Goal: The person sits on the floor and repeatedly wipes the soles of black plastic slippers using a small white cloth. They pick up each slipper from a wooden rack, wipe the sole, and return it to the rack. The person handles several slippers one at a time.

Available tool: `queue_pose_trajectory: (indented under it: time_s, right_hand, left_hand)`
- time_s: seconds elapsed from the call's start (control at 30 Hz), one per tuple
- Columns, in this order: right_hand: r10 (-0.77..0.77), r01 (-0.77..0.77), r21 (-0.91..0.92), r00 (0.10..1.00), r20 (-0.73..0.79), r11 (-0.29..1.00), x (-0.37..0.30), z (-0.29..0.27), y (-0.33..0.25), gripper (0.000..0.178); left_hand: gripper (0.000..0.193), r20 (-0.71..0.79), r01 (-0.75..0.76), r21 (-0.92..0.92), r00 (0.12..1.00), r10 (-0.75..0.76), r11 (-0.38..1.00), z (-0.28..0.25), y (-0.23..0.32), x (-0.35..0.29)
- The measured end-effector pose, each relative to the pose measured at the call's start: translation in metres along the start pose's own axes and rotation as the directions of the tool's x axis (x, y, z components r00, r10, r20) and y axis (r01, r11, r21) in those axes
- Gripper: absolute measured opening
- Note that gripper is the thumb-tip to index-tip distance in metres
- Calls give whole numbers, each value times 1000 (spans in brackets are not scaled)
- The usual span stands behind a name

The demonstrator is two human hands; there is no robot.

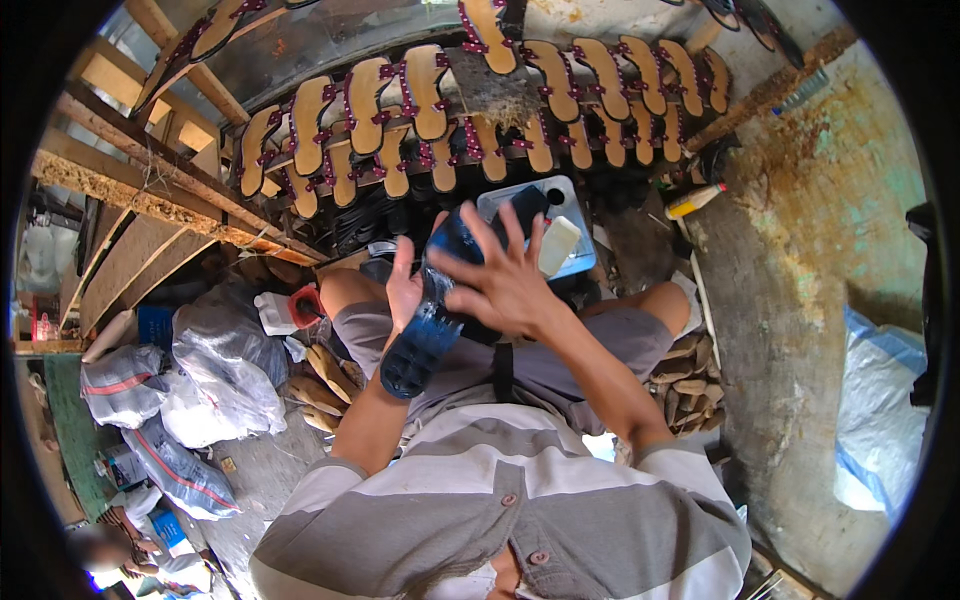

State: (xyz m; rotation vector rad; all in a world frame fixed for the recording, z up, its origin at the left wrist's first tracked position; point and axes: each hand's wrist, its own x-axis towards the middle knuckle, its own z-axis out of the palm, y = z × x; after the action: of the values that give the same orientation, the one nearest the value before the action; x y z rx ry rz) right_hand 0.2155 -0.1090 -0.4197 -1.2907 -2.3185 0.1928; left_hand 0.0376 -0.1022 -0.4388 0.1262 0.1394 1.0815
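Note:
A dark blue-black shoe sole (411, 362) with a grid of hollows in its heel end is held over my lap. My left hand (403, 288) grips it from beneath and along its left side, mostly hidden by it. Above its middle, my right hand (510, 285) is spread with fingers apart, slightly smeared by motion; I cannot tell whether it touches the sole. Pale wet-looking smears mark the sole's middle. Past my right fingers shows another dark piece (527, 205), whether joined to this sole I cannot tell. Behind it stands a light blue tray (572, 192) with a whitish block-like container (558, 246).
Rows of tan-topped sandals (428, 92) with dark red dotted straps line the rack ahead. Wooden beams (175, 205) stand left, above clear plastic bags (225, 365). A yellow bottle (694, 202) lies at right. Loose sole-shaped pieces (688, 385) lie beside my right knee. Another person sits far lower left.

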Motion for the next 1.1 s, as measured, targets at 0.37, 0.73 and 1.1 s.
queue_pose_trajectory:
  time_s: [0.37, 0.73, 1.1]
  right_hand:
    - [20, -21, -31, 1000, -19, 999, -38, 34, -79, 60]
    - [57, -53, 32, 982, -179, 998, -29, 19, -63, 62]
    - [-8, 73, 370, 984, -175, 926, -19, 17, -52, 48]
  left_hand:
    - [37, -204, -205, -52, 960, 190, 977, -42, 29, 59]
    - [30, -266, -399, 37, 880, 394, 916, -39, 40, 48]
    - [44, 122, -558, 149, 830, 545, 816, -31, 45, 36]
